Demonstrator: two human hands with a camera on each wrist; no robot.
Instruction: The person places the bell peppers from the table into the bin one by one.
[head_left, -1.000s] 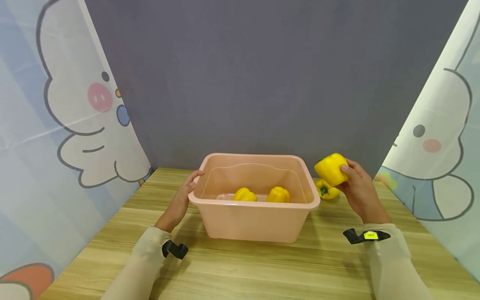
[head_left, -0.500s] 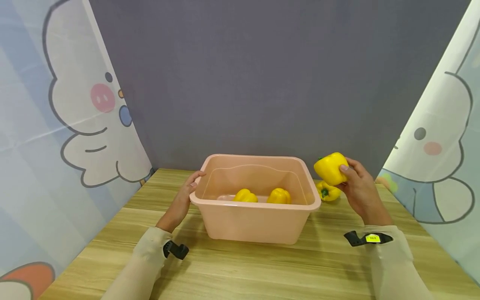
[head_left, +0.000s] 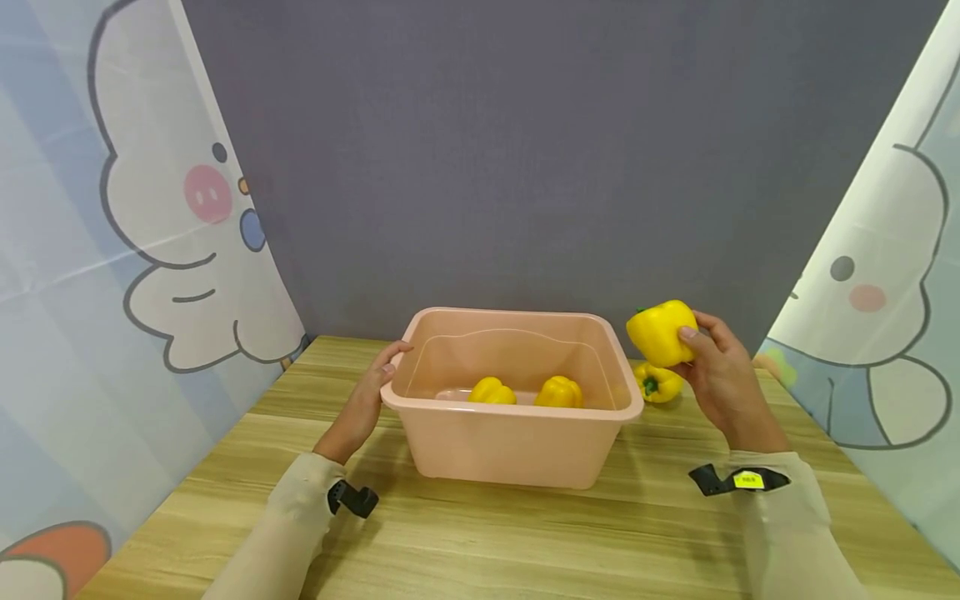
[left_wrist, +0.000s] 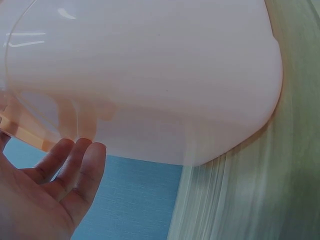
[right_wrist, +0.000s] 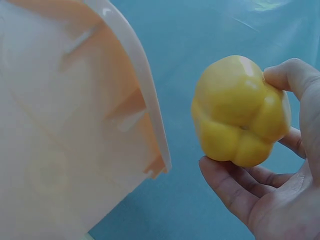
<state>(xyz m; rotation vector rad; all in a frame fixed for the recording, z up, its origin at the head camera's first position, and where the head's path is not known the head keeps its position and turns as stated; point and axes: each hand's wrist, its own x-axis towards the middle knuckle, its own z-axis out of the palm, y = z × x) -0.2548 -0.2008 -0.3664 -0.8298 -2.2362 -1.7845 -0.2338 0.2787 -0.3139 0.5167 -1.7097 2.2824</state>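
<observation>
My right hand [head_left: 723, 383] pinches a yellow bell pepper [head_left: 662, 333] between thumb and fingers, raised off the table just right of the pink plastic tub [head_left: 510, 446]. In the right wrist view the bell pepper [right_wrist: 240, 112] shows its lobed end, apart from the tub's rim [right_wrist: 142, 75]. My left hand [head_left: 363, 404] grips the tub's left rim; in the left wrist view several fingers [left_wrist: 90, 170] curl up against its outer wall [left_wrist: 150, 120]. Two more yellow bell peppers, one left [head_left: 492, 391] and one right [head_left: 558, 392], lie inside the tub, their lower parts hidden by its front wall.
Another yellow bell pepper [head_left: 658, 383] lies on the wooden table [head_left: 465, 542] behind the raised one, its green stem facing me. A dark grey panel [head_left: 525, 150] stands behind the tub. Cartoon-printed curtains [head_left: 67, 333] flank the table on both sides.
The right hand's bell pepper has risen very slightly and tilted a little. The left hand stays on the tub's rim, and the head view has shifted a bit.
</observation>
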